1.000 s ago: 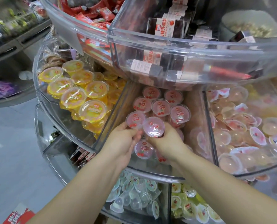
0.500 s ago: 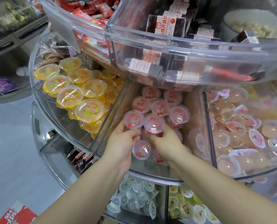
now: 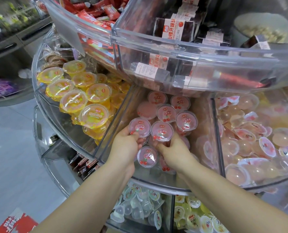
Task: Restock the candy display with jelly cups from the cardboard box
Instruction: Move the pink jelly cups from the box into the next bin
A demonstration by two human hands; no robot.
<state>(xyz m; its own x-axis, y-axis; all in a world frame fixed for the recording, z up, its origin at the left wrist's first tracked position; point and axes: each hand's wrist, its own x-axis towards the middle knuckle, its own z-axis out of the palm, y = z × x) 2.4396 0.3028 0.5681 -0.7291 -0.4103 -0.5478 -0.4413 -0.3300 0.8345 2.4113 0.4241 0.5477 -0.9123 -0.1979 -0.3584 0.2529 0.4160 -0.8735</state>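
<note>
In the middle compartment of the clear display (image 3: pixel 156 179), pink jelly cups lie packed lid-up. The left hand (image 3: pixel 125 146) pinches the near edge of one cup (image 3: pixel 140 127); the right hand (image 3: pixel 174 151) curls its fingers under the neighbouring cup (image 3: pixel 161 131), fingertips hidden beneath it. Lower cups are partly covered by both hands. A red carton (image 3: pixel 15 223) is cut off at the bottom-left corner.

dark snack packs (image 3: pixel 172 27) labelled "山楂开味球"
</note>
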